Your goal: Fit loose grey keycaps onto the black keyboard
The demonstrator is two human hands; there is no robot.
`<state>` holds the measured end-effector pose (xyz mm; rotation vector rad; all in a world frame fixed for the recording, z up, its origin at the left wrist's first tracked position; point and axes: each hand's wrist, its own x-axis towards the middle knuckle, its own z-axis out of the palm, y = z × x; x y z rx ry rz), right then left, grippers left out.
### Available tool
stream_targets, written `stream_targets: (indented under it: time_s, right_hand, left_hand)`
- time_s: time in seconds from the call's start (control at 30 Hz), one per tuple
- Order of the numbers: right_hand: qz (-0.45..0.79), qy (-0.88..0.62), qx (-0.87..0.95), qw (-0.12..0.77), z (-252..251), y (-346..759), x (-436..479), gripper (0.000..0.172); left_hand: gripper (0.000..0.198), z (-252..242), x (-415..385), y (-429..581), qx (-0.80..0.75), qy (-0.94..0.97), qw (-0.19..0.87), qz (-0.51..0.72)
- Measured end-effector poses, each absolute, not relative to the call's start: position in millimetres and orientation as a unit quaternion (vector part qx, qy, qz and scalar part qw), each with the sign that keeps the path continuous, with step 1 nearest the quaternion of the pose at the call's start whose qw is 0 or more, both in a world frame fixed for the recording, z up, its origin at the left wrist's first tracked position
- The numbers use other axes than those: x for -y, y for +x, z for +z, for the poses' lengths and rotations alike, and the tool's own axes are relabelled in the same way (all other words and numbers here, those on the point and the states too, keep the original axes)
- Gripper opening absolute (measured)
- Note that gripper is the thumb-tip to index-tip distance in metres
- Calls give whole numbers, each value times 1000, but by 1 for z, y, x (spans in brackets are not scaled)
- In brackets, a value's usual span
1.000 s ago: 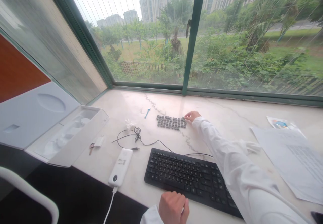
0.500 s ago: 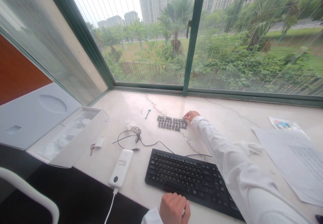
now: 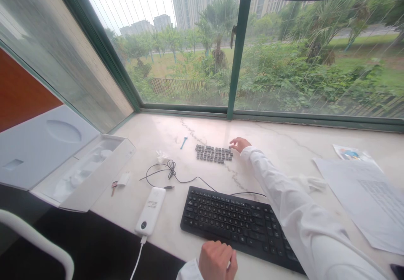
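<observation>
Small dark grey keycaps (image 3: 214, 153) lie in several tidy rows on the marble top. At the right end of the top row is my right hand (image 3: 241, 144), its index finger and thumb parted beside the last keycap, with nothing visible between them. My left hand (image 3: 218, 260) rests as a loose fist at the near edge, in front of the black keyboard (image 3: 233, 221); nothing shows in it. My right sleeve covers the keyboard's right part. A small blue tool (image 3: 184, 142) lies left of the keycaps.
A thin black cable (image 3: 195, 180) loops behind the keyboard. To its left are a white power bank (image 3: 151, 212) with a white cord, a key (image 3: 114, 186) and an open white box (image 3: 94, 179). Papers (image 3: 362, 196) lie at right. The window frame (image 3: 202, 110) bounds the back.
My right index finger and thumb have parted at the end of the top keycap row. My left hand stays in place. The view has shifted slightly.
</observation>
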<state>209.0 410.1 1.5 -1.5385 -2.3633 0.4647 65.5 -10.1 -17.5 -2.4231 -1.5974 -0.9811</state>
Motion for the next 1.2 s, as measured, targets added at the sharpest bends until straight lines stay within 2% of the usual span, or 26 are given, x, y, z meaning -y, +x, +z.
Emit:
stream_targets:
  time_s: [0.2,0.43,0.57,0.67,0.77,0.9,1.2]
  right_hand:
    - [199,-551,796,151,1,206,-408,12]
    - [237,-581,760,172,27,222,-372,22]
    - [281,-546,778,135,46,250,-315,27]
    - [384,-489,778,84,55,270,-264,38]
    - [443,-473,762,22,55,281,-223,41]
    - [425,-493,759,-22,43,282,-197,33]
    - [371,-550,748,-27,27,273,-189,30]
  left_hand:
    - [27,-15,9,65,517,-789,47,-327]
    - [26,-4,12,61,521,-798,10,-302]
    - [28,5,11,57,534,-787,-10,-308]
    - [32,21,0,57,568,-762,-38,-308]
    - [34,41,-24,61,628,-719,-100,-281]
    - [27,57,-64,70,633,-711,-172,-254]
    - [28,48,-103,89,589,-770,-195,-151]
